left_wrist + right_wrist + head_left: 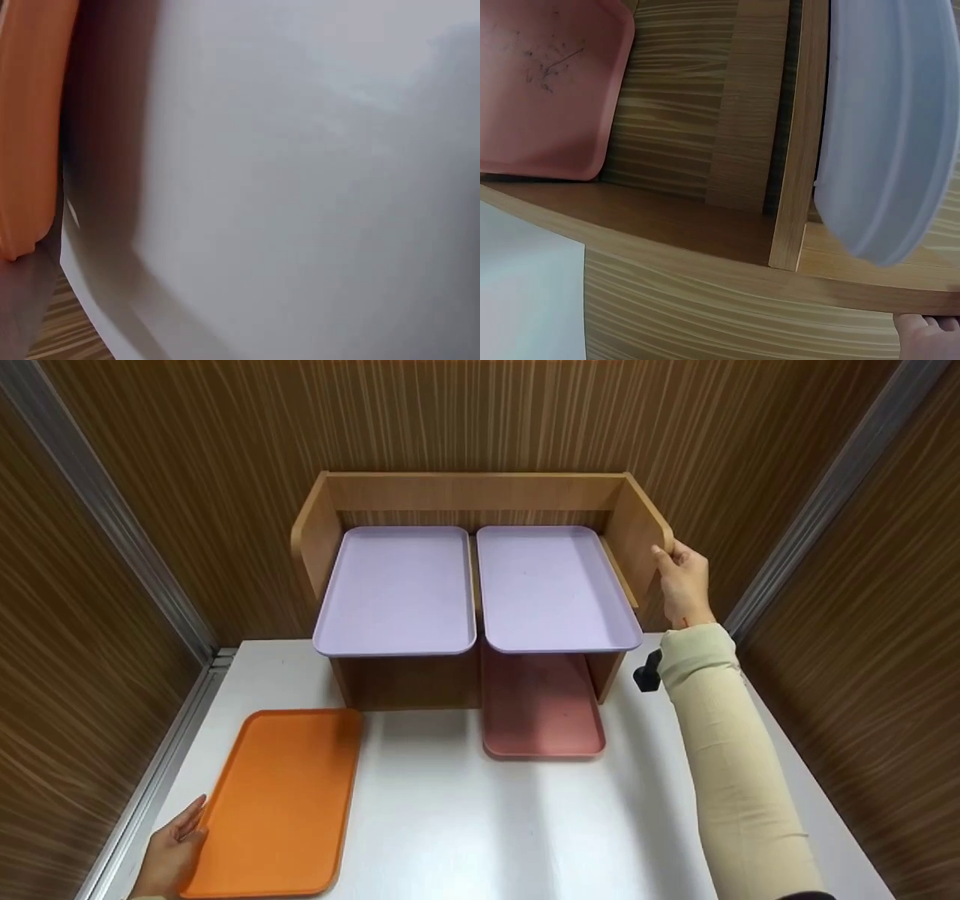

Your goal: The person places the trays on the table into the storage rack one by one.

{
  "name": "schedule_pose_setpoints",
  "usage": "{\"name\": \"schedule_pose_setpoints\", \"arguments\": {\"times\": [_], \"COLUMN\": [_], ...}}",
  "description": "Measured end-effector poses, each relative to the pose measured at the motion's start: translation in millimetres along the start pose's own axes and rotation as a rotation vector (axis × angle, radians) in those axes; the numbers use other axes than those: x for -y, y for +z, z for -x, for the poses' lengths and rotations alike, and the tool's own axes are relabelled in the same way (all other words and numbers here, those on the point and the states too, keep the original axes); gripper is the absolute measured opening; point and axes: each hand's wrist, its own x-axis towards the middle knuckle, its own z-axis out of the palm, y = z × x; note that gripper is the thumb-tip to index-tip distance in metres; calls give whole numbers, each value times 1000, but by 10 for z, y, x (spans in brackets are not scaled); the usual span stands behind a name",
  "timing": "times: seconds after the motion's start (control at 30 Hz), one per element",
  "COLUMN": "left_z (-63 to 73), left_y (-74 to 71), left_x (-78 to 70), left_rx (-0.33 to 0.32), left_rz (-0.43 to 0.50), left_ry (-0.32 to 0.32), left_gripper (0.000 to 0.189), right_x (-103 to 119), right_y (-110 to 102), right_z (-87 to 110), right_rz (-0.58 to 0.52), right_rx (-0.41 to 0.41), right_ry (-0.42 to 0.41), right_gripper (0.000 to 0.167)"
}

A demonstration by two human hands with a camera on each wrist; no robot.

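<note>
My left hand (171, 846) grips the left edge of an orange tray (281, 802) at the front left, its thumb over the rim. The tray's edge (30, 127) fills the left side of the left wrist view, and a dark shadow falls on the table beside it. My right hand (686, 577) pinches the front edge of the right side panel of a wooden shelf (480, 491). Two lilac trays (401, 592) lie side by side on the upper level, their front ends jutting out. A pink tray (544, 720) sits in the lower right compartment, partly sticking out.
A white table (442, 817) carries the shelf. Wood-grain walls (870, 660) with metal corner strips enclose it on the left, right and back. A small black object (646, 673) shows beside my right wrist.
</note>
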Motion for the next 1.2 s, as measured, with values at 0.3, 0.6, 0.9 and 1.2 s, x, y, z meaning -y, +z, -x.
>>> {"name": "schedule_pose_setpoints", "arguments": {"times": [0.3,0.6,0.9,1.2], "left_z": [84,136,162,189], "left_y": [-53,32,368,672], "left_x": [-110,-184,-321,-532], "left_rx": [93,63,10,23], "left_rz": [286,363,355,300], "left_ry": [-219,-208,-140,-140], "left_gripper": [37,29,31,46], "right_x": [-24,-20,-28,-21], "right_y": [-14,-3,5,-3], "right_z": [-12,2,8,2], "right_rz": [-21,-17,-71,-18], "right_rx": [8,1,5,8], "right_ry": [-10,-30,-68,-52], "right_gripper": [39,38,35,36]}}
